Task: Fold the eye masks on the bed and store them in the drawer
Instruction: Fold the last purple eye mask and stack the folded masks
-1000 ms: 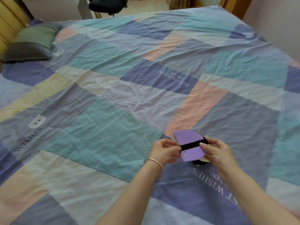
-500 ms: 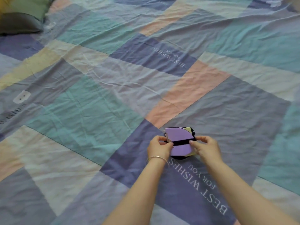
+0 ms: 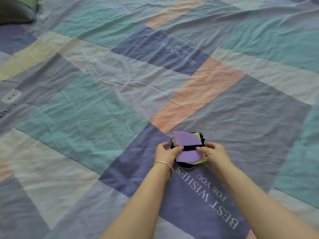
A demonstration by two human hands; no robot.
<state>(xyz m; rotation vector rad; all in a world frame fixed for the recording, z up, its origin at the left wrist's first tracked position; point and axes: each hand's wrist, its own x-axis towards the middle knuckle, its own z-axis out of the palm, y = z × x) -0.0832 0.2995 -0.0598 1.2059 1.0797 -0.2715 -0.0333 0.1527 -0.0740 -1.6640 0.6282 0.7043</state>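
Note:
A folded purple eye mask (image 3: 186, 140) with a black strap across its middle lies on top of a small stack of folded masks, with a pale yellow mask (image 3: 198, 136) and a black mask (image 3: 185, 165) showing under it. The stack rests on the patchwork bedspread (image 3: 103, 104). My left hand (image 3: 166, 151) grips the stack's left side, thumb on the strap. My right hand (image 3: 213, 152) pinches the right side at the strap's other end. No drawer is in view.
A grey and green pillow (image 3: 15, 12) lies at the bed's far left corner. The bedspread stretches wide around the stack, wrinkled, with "BEST WISHES FOR YOU" printed on the dark blue patch (image 3: 207, 195) under my forearms.
The view has tilted down and the room beyond the bed has left the frame. The purple mask was lowered onto the stack, and both hands stay on its two sides.

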